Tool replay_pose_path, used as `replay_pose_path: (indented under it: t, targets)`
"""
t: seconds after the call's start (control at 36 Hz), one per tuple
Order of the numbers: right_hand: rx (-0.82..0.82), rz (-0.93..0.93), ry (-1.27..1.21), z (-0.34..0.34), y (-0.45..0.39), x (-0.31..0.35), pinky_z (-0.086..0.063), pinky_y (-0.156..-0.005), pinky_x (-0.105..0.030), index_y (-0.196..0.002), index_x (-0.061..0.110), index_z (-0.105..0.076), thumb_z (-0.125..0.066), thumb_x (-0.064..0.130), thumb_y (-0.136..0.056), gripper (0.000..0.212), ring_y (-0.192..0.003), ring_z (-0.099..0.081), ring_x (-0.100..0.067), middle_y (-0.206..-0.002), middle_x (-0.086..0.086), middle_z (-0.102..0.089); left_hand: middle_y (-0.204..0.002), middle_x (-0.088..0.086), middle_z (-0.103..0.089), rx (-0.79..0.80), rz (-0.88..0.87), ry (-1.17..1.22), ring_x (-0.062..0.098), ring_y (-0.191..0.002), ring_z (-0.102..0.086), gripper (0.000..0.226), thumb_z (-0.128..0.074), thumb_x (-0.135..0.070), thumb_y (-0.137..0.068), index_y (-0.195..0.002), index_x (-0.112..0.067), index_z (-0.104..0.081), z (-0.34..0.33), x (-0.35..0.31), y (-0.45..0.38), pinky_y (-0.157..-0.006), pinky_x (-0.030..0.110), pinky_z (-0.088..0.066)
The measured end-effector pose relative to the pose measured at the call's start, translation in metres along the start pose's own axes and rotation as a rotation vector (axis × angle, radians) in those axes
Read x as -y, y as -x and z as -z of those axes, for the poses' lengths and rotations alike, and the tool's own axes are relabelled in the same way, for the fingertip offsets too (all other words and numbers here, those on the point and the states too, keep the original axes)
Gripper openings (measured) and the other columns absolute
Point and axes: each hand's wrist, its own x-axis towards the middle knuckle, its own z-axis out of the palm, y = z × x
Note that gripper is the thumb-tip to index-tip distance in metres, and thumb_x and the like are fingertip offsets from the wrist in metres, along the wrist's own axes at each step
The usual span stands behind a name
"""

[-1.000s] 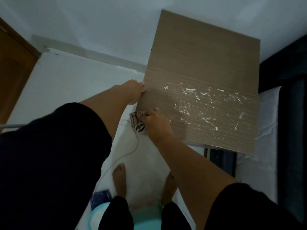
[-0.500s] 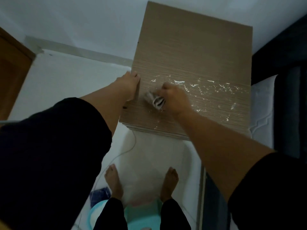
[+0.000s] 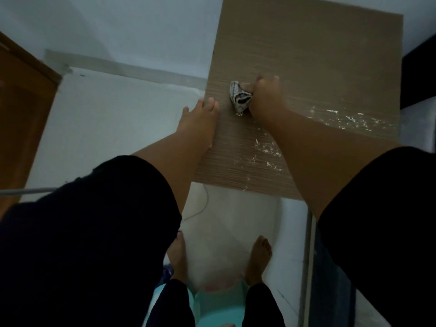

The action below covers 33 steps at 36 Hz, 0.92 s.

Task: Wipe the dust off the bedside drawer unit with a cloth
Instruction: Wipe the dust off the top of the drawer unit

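The bedside drawer unit (image 3: pixel 318 62) shows its brown wood-grain top, seen from above. White dust flecks lie across its right side and near its front edge. My right hand (image 3: pixel 265 97) presses a crumpled black-and-white patterned cloth (image 3: pixel 239 96) onto the left part of the top. My left hand (image 3: pixel 200 116) rests flat against the top's left edge, fingers spread, holding nothing.
A white wall stands behind the unit, a brown wooden door (image 3: pixel 21 109) at the left. A thin white cable (image 3: pixel 204 204) trails on the pale floor below the unit. My bare feet stand by a teal plastic stool (image 3: pixel 217 305). A dark bed frame (image 3: pixel 420 74) and white mattress border the right.
My right hand has slid the cloth from the unit's front left corner up along the left side, away from me. My left hand stayed on the left edge.
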Motion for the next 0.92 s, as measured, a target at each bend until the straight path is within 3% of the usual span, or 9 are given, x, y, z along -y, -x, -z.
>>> replay_pose_path:
  t: [0.08, 0.17, 0.22, 0.36, 0.47, 0.53, 0.61, 0.72, 0.92]
  targets:
    - [-0.021, -0.037, -0.124, -0.007, 0.011, 0.004, -0.034, -0.056, -0.023, -0.073, 0.015, -0.057, -0.057, 0.034, -0.090, 0.025, -0.073, -0.053, -0.017, -0.086, -0.006, -0.055, -0.162, 0.006, 0.000, 0.038, -0.003, 0.000, 0.025, -0.150, -0.002, 0.101, -0.073, -0.018, -0.079, -0.153, -0.010, -0.004, 0.000, 0.001, 0.001, -0.119, 0.049, -0.015]
    - [0.023, 0.010, -0.148, -0.012, 0.035, 0.001, -0.032, -0.055, -0.023, -0.076, 0.013, -0.061, -0.060, 0.037, -0.088, 0.027, -0.063, -0.048, -0.011, -0.080, -0.004, -0.054, -0.162, 0.006, 0.001, 0.046, 0.002, -0.007, 0.025, -0.150, -0.002, 0.102, -0.073, -0.020, -0.080, -0.153, -0.010, -0.003, 0.000, 0.001, 0.001, -0.120, 0.049, -0.015]
    - [0.058, 0.102, -0.092, -0.014, 0.058, -0.003, -0.040, -0.059, -0.027, -0.070, 0.015, -0.060, -0.064, 0.033, -0.084, 0.024, -0.067, -0.055, -0.017, -0.077, -0.005, -0.060, -0.162, 0.006, 0.001, 0.050, 0.006, -0.006, 0.025, -0.150, -0.001, 0.101, -0.072, -0.019, -0.080, -0.154, -0.010, -0.003, 0.002, 0.000, 0.002, -0.120, 0.050, -0.015]
    - [0.165, 0.238, 0.037, -0.030, 0.114, -0.020, -0.039, -0.074, -0.029, -0.109, 0.017, -0.070, -0.058, 0.028, -0.088, 0.026, -0.099, -0.054, -0.030, -0.104, -0.012, -0.060, -0.161, 0.006, -0.002, 0.070, 0.030, -0.017, 0.026, -0.150, -0.001, 0.100, -0.072, -0.016, -0.080, -0.153, -0.009, -0.005, 0.006, -0.004, 0.005, -0.119, 0.049, -0.014]
    - [0.136, 0.379, 0.007, -0.026, 0.160, -0.032, -0.049, -0.054, -0.030, -0.086, 0.018, -0.078, -0.072, 0.012, -0.064, 0.024, -0.071, -0.060, -0.036, -0.070, -0.011, -0.063, -0.161, 0.007, -0.006, 0.082, 0.055, -0.044, 0.027, -0.149, -0.004, 0.098, -0.073, -0.019, -0.081, -0.153, -0.008, -0.008, 0.004, -0.009, 0.011, -0.119, 0.048, -0.017]
    - [0.149, 0.401, 0.026, -0.026, 0.171, -0.039, -0.048, -0.052, -0.028, -0.082, 0.018, -0.079, -0.075, 0.008, -0.059, 0.025, -0.065, -0.060, -0.034, -0.065, -0.009, -0.062, -0.159, 0.008, -0.013, 0.078, 0.060, -0.047, 0.028, -0.148, -0.008, 0.097, -0.075, -0.023, -0.078, -0.151, -0.007, -0.014, 0.002, -0.013, 0.014, -0.117, 0.047, -0.022]
    - [0.283, 0.364, 0.012, -0.014, 0.180, -0.040, -0.046, -0.070, -0.034, -0.106, 0.018, -0.074, -0.065, -0.002, -0.078, 0.035, -0.094, -0.056, -0.035, -0.091, -0.013, -0.064, -0.155, 0.010, -0.019, 0.076, 0.055, -0.041, 0.028, -0.146, -0.012, 0.098, -0.078, -0.028, -0.075, -0.149, -0.006, -0.019, -0.002, -0.019, 0.019, -0.114, 0.047, -0.028]
    - [0.450, 0.326, 0.030, 0.000, 0.167, -0.049, -0.042, -0.091, -0.027, -0.119, 0.020, -0.067, -0.056, 0.003, -0.085, 0.039, -0.116, -0.053, -0.025, -0.120, -0.007, -0.062, -0.159, 0.008, -0.011, 0.107, 0.054, -0.020, 0.028, -0.149, -0.004, 0.102, -0.077, -0.030, -0.076, -0.152, -0.006, -0.012, -0.002, -0.036, 0.021, -0.117, 0.047, -0.025]
    - [0.154, 0.204, -0.010, 0.042, 0.114, -0.064, -0.046, -0.084, -0.032, -0.117, 0.015, -0.067, -0.073, 0.020, -0.078, 0.039, -0.101, -0.059, -0.027, -0.109, -0.013, -0.064, -0.161, 0.010, 0.001, 0.101, 0.045, 0.086, 0.030, -0.149, 0.001, 0.108, -0.076, -0.021, -0.078, -0.153, -0.005, -0.001, 0.001, -0.072, 0.013, -0.122, 0.044, -0.014]
